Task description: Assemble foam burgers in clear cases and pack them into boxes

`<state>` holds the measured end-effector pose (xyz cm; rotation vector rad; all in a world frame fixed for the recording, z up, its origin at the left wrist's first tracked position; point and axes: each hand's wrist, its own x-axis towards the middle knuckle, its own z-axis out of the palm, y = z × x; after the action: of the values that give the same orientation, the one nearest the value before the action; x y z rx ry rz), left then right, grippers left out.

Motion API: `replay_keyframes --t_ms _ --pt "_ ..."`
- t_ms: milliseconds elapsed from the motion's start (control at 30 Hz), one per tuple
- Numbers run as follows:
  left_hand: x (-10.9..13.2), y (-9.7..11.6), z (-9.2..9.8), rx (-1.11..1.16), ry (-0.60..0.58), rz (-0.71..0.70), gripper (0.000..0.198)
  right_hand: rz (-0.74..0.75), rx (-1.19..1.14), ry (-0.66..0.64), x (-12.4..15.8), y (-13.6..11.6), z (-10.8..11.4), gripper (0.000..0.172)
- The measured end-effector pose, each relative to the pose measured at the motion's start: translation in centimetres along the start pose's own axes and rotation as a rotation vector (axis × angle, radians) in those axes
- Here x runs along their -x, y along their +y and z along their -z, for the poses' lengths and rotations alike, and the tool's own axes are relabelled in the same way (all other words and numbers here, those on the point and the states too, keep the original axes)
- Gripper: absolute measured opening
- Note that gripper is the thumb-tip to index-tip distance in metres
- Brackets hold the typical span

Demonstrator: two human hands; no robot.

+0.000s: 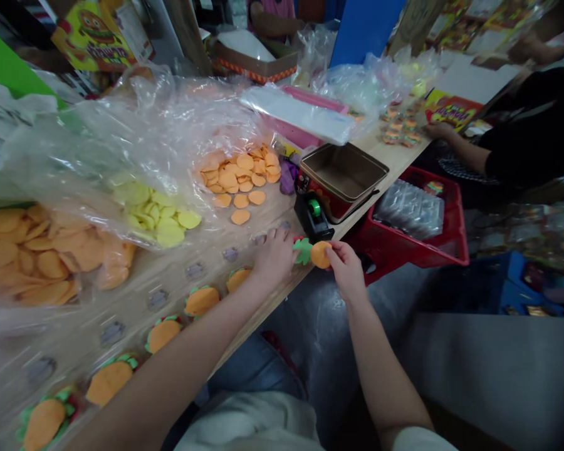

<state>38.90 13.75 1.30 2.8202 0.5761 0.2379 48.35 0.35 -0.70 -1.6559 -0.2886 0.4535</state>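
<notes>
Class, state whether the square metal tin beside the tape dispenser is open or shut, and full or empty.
Open and empty: no lid covers the metal tin, and its bare brown floor shows.

The light is soft and rather dim, an even indoor cast with no clear source, and shadow gathers on the speckled grey floor [404,313] at near right. White glare streaks the clear plastic bag [169,119] at far left. The wooden table edge [249,326] bows with wide-lens distortion. The orange disc [320,254] and green leaf-shaped piece [303,250] at centre look fairly sharp, while the packets [536,238] at far right look smeared, perhaps by motion.
</notes>
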Motion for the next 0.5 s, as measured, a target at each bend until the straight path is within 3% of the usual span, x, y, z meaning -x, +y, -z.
replay_keyframes --t_ms 167,367,500 --pt "0.0 -0.3 -0.8 0.016 -0.019 -0.051 0.028 0.030 0.032 -0.017 0.5 0.1 0.1 0.034" --pt "-0.8 -1.1 -1.4 0.171 0.002 0.125 0.022 0.063 0.068 -0.023 0.7 0.6 0.6 0.033" --pt "-2.2 -1.7 -1.3 0.266 -0.021 0.118 0.016 0.059 0.074 -0.037 0.4 0.8 0.5 0.034"
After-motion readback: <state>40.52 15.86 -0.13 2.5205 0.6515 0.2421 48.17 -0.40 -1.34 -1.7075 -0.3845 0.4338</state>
